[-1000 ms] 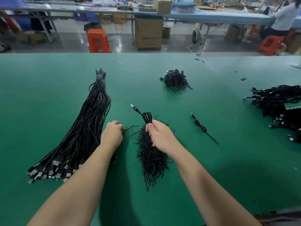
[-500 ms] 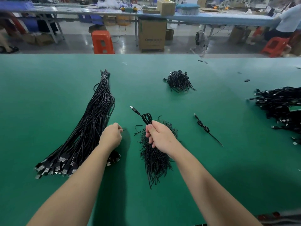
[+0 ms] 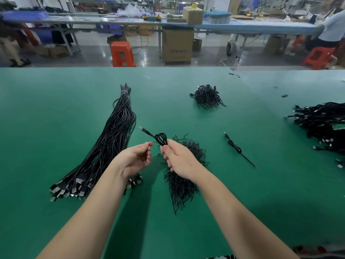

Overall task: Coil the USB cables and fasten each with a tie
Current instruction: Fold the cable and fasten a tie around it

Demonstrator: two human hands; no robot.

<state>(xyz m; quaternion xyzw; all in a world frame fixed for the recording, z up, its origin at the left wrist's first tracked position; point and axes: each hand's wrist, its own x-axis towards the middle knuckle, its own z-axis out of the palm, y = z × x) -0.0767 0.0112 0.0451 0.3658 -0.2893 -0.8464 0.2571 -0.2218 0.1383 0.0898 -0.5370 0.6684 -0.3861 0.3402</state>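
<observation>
While the coiled cable (image 3: pixel 162 139) is pinched at its lower end between the thumb and fingers of the right hand (image 3: pixel 179 161), its thin black loops are seen fanned into a teardrop above the fingertips, with one USB plug (image 3: pixel 144 130) sticking out up and to the left. A single thin black tie (image 3: pixel 151 142) is pinched by the curled fingers of the left hand (image 3: pixel 134 160), just beside the coil. Both hands are held above the green surface (image 3: pixel 56 109). Beneath the right hand a heap of ties (image 3: pixel 182 182) is spread. To the left a long bundle of straight cables (image 3: pixel 108 146) is laid, plugs nearest the person. One finished cable (image 3: pixel 235 146) lies to the right.
</observation>
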